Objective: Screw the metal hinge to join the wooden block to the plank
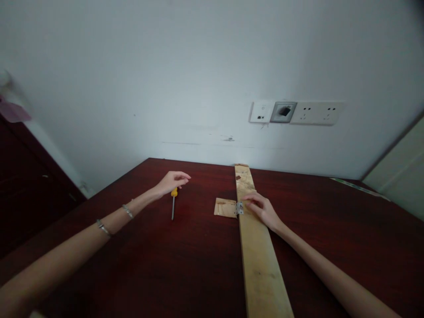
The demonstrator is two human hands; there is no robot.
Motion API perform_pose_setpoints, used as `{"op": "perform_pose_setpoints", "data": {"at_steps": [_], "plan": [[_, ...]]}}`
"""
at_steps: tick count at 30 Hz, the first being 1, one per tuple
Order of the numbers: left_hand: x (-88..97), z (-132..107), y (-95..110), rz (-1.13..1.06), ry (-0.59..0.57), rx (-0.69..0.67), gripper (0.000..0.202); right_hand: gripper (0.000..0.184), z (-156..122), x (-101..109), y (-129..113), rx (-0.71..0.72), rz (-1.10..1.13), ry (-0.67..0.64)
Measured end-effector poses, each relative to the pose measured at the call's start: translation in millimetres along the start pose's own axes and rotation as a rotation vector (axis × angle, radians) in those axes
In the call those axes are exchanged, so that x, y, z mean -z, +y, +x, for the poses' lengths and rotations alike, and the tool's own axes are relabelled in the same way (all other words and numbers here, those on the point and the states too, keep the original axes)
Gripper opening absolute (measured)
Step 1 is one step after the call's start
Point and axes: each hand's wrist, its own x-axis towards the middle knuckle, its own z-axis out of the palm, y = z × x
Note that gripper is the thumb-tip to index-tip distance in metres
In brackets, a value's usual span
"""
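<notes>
My left hand is above the screwdriver, its fingers loosely stretched to the right. The screwdriver has a yellow handle, partly hidden under the hand, and its metal shaft points towards me. On the right, a long pale wooden board runs from the near edge of view almost to the wall. A small metal hinge lies at its left edge, next to a small flat wooden piece. My right hand rests on the board with thumb and fingertips drawn together beside the hinge; anything between them is too small to see.
The boards lie on a dark red wooden table that reaches the white wall. Sockets and switches are on the wall at the right. A thin flat strip lies by the table's far right edge.
</notes>
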Motion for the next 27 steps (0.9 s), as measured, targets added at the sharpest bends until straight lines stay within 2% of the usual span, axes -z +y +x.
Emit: {"op": "perform_pose_setpoints", "data": {"at_steps": [3, 5, 7, 9, 13, 19, 27], "plan": [[53.1, -18.9, -23.4, 0.201, -0.010, 0.094, 0.031, 0.019, 0.3, -0.8, -1.1, 0.013, 0.011, -0.010], [83.6, -33.0, -37.5, 0.367, 0.005, 0.089, 0.031, 0.018, 0.3, -0.8, -1.8, 0.022, 0.020, -0.006], [105.8, -47.1, -50.0, 0.512, -0.033, 0.121, 0.028, 0.017, 0.2, -0.5, -2.1, 0.026, 0.024, -0.002], [118.1, -60.0, -60.1, 0.621, -0.122, 0.153, 0.026, 0.017, -0.1, -0.1, -1.9, 0.026, 0.023, -0.002], [118.6, -76.7, -69.4, 0.755, -0.217, 0.098, 0.019, 0.017, -0.8, 0.8, -1.5, 0.017, 0.011, -0.014], [109.5, -79.8, -74.0, 0.890, -0.271, 0.045, 0.016, 0.017, -1.0, 1.1, -1.5, 0.023, 0.009, -0.026], [108.1, -77.9, -84.8, 0.929, -0.253, 0.035, 0.011, 0.016, -0.5, 1.0, -1.0, 0.020, 0.017, -0.038]]}}
